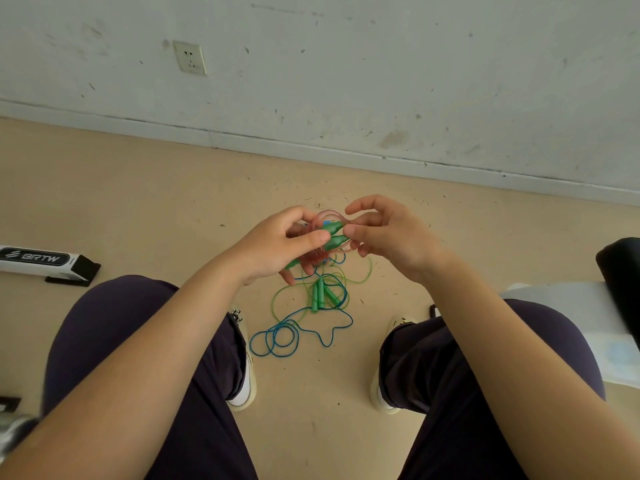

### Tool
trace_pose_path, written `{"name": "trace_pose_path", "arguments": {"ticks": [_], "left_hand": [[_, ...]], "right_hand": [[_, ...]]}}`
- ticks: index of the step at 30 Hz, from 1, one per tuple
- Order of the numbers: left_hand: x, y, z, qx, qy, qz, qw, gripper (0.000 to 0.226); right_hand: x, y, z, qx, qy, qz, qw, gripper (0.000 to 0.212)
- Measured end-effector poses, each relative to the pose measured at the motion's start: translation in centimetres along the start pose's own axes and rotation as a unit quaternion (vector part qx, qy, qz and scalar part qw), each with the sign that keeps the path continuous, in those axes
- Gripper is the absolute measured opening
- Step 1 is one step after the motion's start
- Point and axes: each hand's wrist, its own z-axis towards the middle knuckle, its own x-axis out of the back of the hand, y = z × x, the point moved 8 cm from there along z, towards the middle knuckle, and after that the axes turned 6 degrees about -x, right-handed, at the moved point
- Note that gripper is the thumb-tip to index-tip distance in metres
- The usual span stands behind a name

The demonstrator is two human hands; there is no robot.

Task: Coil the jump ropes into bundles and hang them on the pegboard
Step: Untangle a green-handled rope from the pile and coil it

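Centrally, a pink rope (pixel 323 233), coiled into a small bundle, is being held above the floor (pixel 138 202) between both hands. Left fingers (pixel 311 237) are curled round the coil and its two green handles (pixel 334 235), with the thumb being pressed across them; the left hand (pixel 277 249) is gripping from the left. Right fingers (pixel 360 232) are being pinched on the coil's right edge, at the handle tips, the upper fingers arched loosely above; the right hand (pixel 391 237) is meeting the bundle from the right.

Below the hands, a green rope (pixel 287 292) and a blue rope (pixel 277 337) are lying loose and tangled together on the floor between two shoes, their green handles (pixel 320 294) lying side by side. Dark-trousered knees are framing the lower view. A black-and-white box (pixel 41 263) is lying at left near the wall (pixel 346 81), which carries a socket (pixel 189 57).
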Motion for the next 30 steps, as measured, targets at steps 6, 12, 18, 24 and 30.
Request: {"name": "trace_pose_path", "arguments": {"ticks": [6, 12, 18, 24, 30], "left_hand": [[0.3, 0.7, -0.1, -0.014, 0.001, -0.004, 1.0, 0.02], [2.3, 0.4, -0.2, -0.007, 0.026, 0.038, 0.999, 0.01], [0.3, -1.1, -0.4, 0.043, -0.057, 0.113, 0.991, 0.021], [-0.8, -0.6, -0.5, 0.046, -0.057, 0.033, 0.997, 0.021], [-0.7, -0.3, -0.2, 0.023, -0.037, -0.002, 0.999, 0.017]], "right_hand": [[-0.2, 0.6, 0.0, -0.055, -0.079, 0.141, 0.985, 0.021], [1.7, -0.2, 0.5, -0.003, 0.019, 0.101, 0.995, 0.017], [2.0, -0.6, 0.4, 0.06, 0.097, 0.069, 0.991, 0.019], [0.5, 0.4, 0.8, 0.007, 0.032, 0.167, 0.985, 0.025], [-1.0, 1.9, 1.1, -0.068, -0.001, 0.175, 0.982, 0.023]]}}
